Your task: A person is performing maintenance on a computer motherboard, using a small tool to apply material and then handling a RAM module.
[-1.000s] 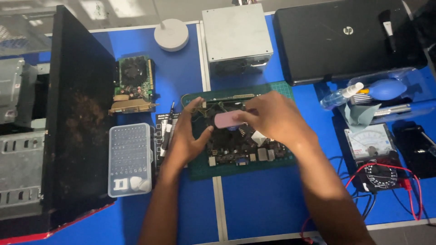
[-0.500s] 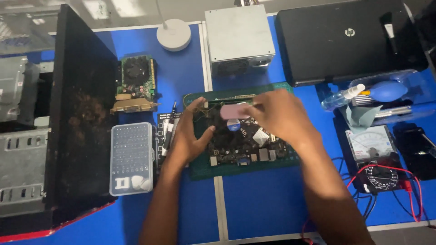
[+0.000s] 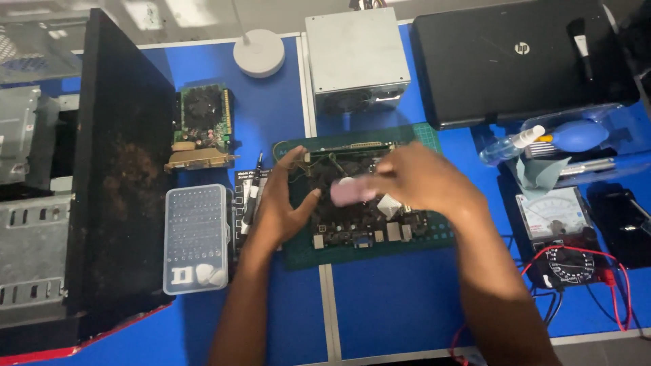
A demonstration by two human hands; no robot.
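A dark circuit board (image 3: 352,227) lies on a green cutting mat (image 3: 424,237) in the middle of the blue table. My left hand (image 3: 285,203) grips the board's left edge, thumb on top. My right hand (image 3: 420,179) holds a small pink eraser-like block (image 3: 352,192) against the middle of the board; the block is blurred.
A black computer case panel (image 3: 122,169) stands at the left, a clear screwdriver-bit box (image 3: 195,237) beside it. A graphics card (image 3: 202,129), grey power supply (image 3: 356,57), black laptop (image 3: 515,57), blue air blower (image 3: 576,135), spray bottle (image 3: 508,146) and analogue multimeter (image 3: 559,234) surround the mat.
The pink block in my right hand has shifted slightly over the board. My left hand has stayed on the board's left edge.
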